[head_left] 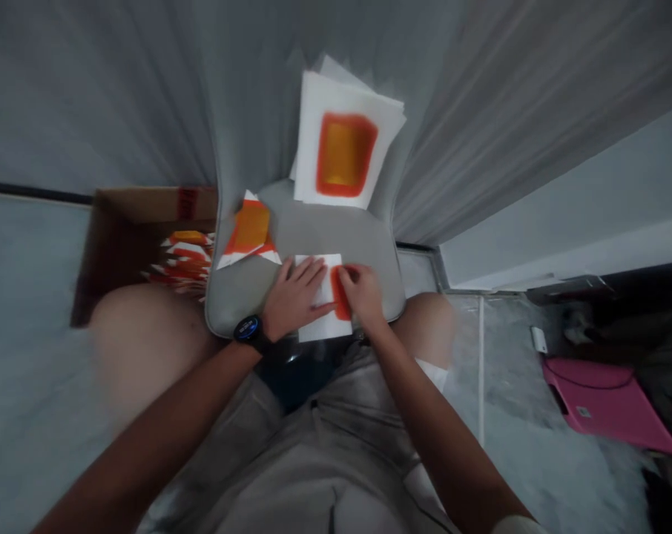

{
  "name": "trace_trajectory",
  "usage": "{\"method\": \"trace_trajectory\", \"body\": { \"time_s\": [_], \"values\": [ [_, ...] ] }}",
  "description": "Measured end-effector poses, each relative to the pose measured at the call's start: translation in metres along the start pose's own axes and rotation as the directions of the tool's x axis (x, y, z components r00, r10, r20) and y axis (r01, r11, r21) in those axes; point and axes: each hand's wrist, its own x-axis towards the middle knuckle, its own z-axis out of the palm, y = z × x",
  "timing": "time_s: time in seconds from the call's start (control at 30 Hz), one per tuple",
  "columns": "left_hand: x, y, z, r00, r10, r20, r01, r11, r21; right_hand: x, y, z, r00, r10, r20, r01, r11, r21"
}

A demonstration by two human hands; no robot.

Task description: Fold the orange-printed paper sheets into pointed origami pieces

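Observation:
On the front of a grey chair seat (308, 230) lies a folded white paper (325, 326) with an orange-red patch along its right side. My left hand (297, 297), with a dark watch at the wrist, lies over the paper with its fingers spread. At the right edge of the paper, my right hand (363, 291) has thumb and fingers pinched together on it. A folded orange and white paper piece (251, 230) sits at the left of the seat. Behind, a stack of white sheets (350, 148) bears an orange and red print.
Left of the chair, a cardboard box (152, 204) holds several folded orange and white pieces (188, 256). A pink flat object (606, 400) with a cable and a small white device (538, 340) are on the floor at the right. Grey curtains hang behind.

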Motion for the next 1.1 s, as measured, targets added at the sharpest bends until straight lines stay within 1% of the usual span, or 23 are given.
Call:
{"method": "trace_trajectory", "body": {
  "time_s": [0.07, 0.1, 0.17, 0.23, 0.33, 0.43, 0.53, 0.6, 0.7, 0.8, 1.0, 1.1],
  "values": [
    [-0.001, -0.001, 0.001, 0.999, 0.035, -0.011, -0.035, 0.999, -0.004, 0.015, -0.008, -0.003, 0.988, 0.124, 0.095, -0.124, 0.992, -0.005],
    [-0.001, -0.002, 0.002, 0.999, 0.03, -0.026, -0.03, 1.0, 0.0, 0.022, -0.012, -0.005, 0.977, 0.169, 0.131, -0.167, 0.986, -0.029],
    [-0.001, -0.003, 0.005, 0.999, 0.022, -0.044, -0.021, 1.0, 0.013, 0.034, -0.018, -0.009, 0.965, 0.179, 0.191, -0.168, 0.983, -0.069],
    [-0.001, -0.003, 0.006, 0.997, 0.005, -0.075, -0.003, 1.0, 0.023, 0.04, -0.021, -0.013, 0.969, 0.135, 0.209, -0.123, 0.99, -0.071],
    [-0.003, 0.0, 0.004, 0.994, 0.014, -0.105, -0.011, 1.0, 0.029, 0.043, -0.021, -0.017, 0.973, 0.067, 0.22, -0.062, 0.998, -0.032],
    [-0.004, 0.002, 0.002, 0.995, 0.014, -0.104, -0.011, 0.999, 0.032, 0.043, -0.018, -0.018, 0.975, 0.015, 0.224, -0.011, 1.0, -0.017],
    [-0.003, 0.001, 0.001, 0.997, 0.044, -0.063, -0.043, 0.999, 0.03, 0.044, -0.014, -0.018, 0.974, -0.027, 0.225, 0.031, 0.999, -0.017],
    [-0.002, -0.001, 0.001, 0.996, 0.085, -0.01, -0.084, 0.996, 0.028, 0.043, -0.012, -0.019, 0.974, -0.046, 0.222, 0.05, 0.999, -0.015],
    [0.001, -0.004, 0.0, 0.99, 0.121, 0.077, -0.125, 0.991, 0.05, 0.039, -0.007, -0.021, 0.979, -0.053, 0.196, 0.055, 0.999, -0.003],
    [0.007, -0.006, 0.0, 0.984, 0.111, 0.138, -0.125, 0.988, 0.095, 0.036, -0.003, -0.022, 0.983, -0.051, 0.174, 0.05, 0.999, 0.009],
    [0.026, -0.01, 0.003, 0.981, 0.104, 0.161, -0.124, 0.985, 0.119, 0.046, 0.003, -0.019, 0.989, -0.024, 0.149, 0.028, 0.999, -0.03],
    [0.032, -0.013, 0.004, 0.982, 0.111, 0.155, -0.13, 0.984, 0.119, 0.053, 0.007, -0.015, 0.99, -0.059, 0.127, 0.068, 0.995, -0.075]
  ]
}}
